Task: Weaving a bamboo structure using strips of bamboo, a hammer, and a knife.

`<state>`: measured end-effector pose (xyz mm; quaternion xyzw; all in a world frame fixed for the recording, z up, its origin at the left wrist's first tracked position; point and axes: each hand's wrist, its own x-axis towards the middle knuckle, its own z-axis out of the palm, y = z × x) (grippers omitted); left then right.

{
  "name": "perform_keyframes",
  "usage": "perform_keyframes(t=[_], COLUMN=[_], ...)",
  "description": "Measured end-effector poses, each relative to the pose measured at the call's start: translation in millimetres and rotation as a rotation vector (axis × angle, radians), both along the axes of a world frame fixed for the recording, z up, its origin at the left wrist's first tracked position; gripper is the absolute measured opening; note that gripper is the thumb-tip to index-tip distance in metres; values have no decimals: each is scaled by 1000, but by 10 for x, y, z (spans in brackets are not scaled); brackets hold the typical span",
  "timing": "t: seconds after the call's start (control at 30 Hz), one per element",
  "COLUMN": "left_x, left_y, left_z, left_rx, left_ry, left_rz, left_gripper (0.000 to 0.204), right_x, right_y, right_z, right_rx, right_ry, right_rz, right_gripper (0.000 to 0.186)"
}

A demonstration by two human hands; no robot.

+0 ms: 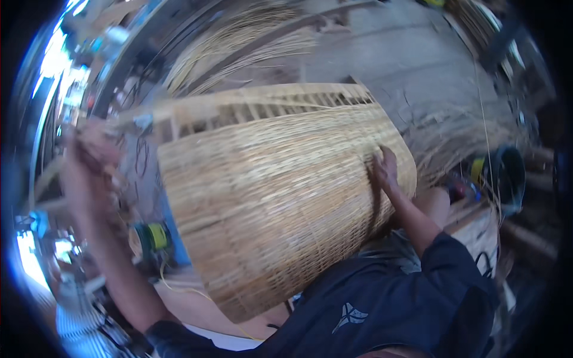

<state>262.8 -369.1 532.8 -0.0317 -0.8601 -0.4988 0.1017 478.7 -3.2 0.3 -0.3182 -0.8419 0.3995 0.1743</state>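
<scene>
Filling the middle of the scene, it's a big woven basket (pixel 280 185), slanted across the front of the person in the dark shirt (pixel 412 301). Pale straw strands run tight and close over most of its side, and then, up near the far edge, look, 1 gappy row where the upright ribs (pixel 256 111) show bare, with a plain band beyond.

Over to the right hand (pixel 387 170): it's on the outer wall of the basket, towards the right end, fingers bent against the weave. Whether it pinches a strand, I can't tell from here. And the left hand (pixel 94 152)! Out past the basket's left end, raised and badly blurred, a pale strip beside it; its grip, open or closed, I can't make out.

Now the labels. There's 1 yellow label on a dark green container (pixel 156 236) at left, another on a dark bucket (pixel 512 179) at right, and I can't read either. On the shirt, a pale winged emblem (pixel 350 316) stands out clearly.

Up top, a bundle of long straw strands (pixel 239 45) on the floor; over right, a loose tangle of fibres (pixel 459 140).
</scene>
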Motion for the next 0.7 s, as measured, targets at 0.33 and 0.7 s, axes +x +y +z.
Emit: perform_keyframes(t=[0.33, 0.7], left_x=[-412, -664], left_y=[3175, 3007], left_z=[-1221, -3600], left_rx=[-1041, -1215], left_ry=[130, 151], left_rz=[-782, -556], left_gripper=[37, 36], right_x=[-918, -1815], right_y=[192, 475], right_z=[150, 78], right_rx=[-252, -72], right_ry=[129, -35], right_rz=[-114, 304], right_gripper=[39, 47])
